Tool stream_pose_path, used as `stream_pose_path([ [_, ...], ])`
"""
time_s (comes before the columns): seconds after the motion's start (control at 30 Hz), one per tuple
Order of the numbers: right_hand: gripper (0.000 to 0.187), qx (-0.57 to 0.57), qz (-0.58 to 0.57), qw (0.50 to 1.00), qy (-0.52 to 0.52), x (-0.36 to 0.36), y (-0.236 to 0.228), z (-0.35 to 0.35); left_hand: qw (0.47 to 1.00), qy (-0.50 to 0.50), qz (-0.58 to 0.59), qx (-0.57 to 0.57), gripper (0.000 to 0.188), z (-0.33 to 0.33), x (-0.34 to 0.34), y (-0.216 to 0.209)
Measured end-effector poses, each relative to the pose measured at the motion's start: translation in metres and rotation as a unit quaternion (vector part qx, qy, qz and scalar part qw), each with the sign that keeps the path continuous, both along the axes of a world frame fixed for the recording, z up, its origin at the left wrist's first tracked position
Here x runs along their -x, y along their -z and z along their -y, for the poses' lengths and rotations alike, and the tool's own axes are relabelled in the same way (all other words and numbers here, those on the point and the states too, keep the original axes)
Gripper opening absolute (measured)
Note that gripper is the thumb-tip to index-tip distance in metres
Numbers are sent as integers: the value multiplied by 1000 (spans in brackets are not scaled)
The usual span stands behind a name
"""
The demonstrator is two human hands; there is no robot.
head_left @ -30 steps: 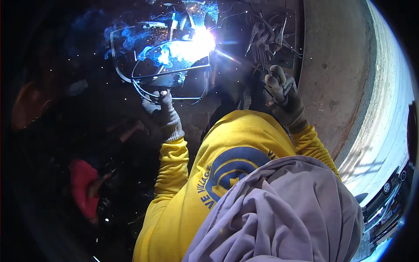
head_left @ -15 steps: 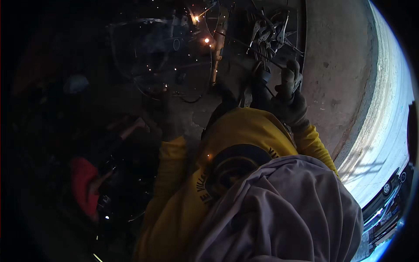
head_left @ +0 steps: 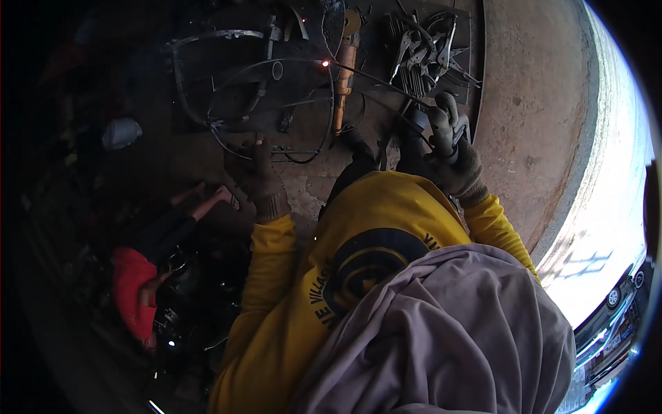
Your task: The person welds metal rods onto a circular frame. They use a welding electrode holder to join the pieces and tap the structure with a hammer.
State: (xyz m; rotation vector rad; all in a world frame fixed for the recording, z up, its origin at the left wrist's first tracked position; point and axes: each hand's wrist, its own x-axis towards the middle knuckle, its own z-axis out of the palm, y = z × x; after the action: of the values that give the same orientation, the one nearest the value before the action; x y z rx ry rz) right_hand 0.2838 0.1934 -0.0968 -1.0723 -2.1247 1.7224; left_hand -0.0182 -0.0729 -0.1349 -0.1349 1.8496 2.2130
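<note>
A frame of thin bent metal rods lies in front of me over a dark work surface. My left hand, in a knitted glove, is closed at the frame's near edge. My right hand, also gloved, is closed around a welding electrode holder. From it a thin welding rod slants up and left to a small red glow beside the frame's upper right part. Just right of the frame lies an orange angle grinder.
Several locking pliers are heaped on a dark plate at the far right. Another person in a red shirt is at the lower left. A pale rounded object sits left, and a car stands beyond the bright ground.
The bright arc and flying sparks have died down to a small red glow, and the scene looks lighter. The right hand has shifted slightly; the left stays at the frame.
</note>
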Motion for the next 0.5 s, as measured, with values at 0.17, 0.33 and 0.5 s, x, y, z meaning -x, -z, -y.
stream_pose_path([
  [0.17,39,12,-22,1000,-3,-1,6,-1,980,2,-91,175,44,-4,-6,-12],
  [0.33,38,-12,-20,1000,-8,0,10,-1,936,34,-135,324,47,-36,-24,-52],
  [0.5,34,34,-69,997,20,6,5,4,945,11,-121,304,47,-43,-34,-59],
])
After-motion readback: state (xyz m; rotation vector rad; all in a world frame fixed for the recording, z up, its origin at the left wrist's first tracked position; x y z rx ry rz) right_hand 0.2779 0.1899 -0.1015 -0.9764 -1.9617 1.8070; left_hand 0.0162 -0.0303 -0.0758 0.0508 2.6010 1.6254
